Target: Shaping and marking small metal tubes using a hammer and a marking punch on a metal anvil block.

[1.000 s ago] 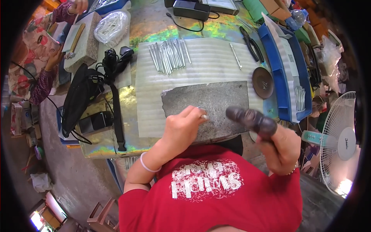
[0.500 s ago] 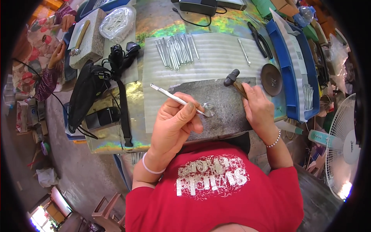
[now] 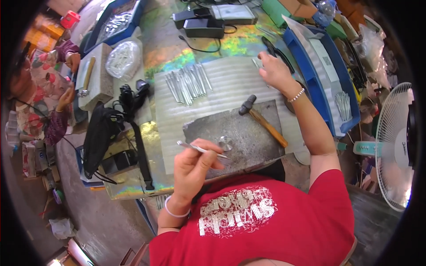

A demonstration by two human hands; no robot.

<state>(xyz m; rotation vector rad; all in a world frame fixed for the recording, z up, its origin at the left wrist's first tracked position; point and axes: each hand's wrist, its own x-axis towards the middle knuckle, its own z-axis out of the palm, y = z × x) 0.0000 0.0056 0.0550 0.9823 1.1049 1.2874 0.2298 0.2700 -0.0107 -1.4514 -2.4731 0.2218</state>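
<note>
My left hand (image 3: 195, 166) pinches a slim silver metal punch (image 3: 185, 144), held slanting above the near edge of a dark stone slab (image 3: 257, 142). Just beyond its fingertips, a small shiny round metal piece (image 3: 225, 142) lies on the slab. My right hand (image 3: 277, 74) is stretched far out over the white foam sheet, thumb and finger apart on either side of a thin silver rod (image 3: 257, 63); the hand partly hides this rod. A hammer (image 3: 268, 127) with a wooden handle rests on the slab, untouched. Several silver rods (image 3: 188, 84) lie in a row on the foam.
Black-handled pliers (image 3: 282, 57) and a blue tray (image 3: 310, 82) are on the right, with a white fan (image 3: 392, 146) beyond. At left are a black bag (image 3: 104, 142), a stone block (image 3: 100, 77) bearing another hammer, a plastic bag (image 3: 124, 60) and a co-worker's hands (image 3: 69, 95).
My right hand has let go of the hammer, leaving it on the slab, and reached forward to the lone rod. My left hand still holds the punch, now lower and flatter. The view has shifted.
</note>
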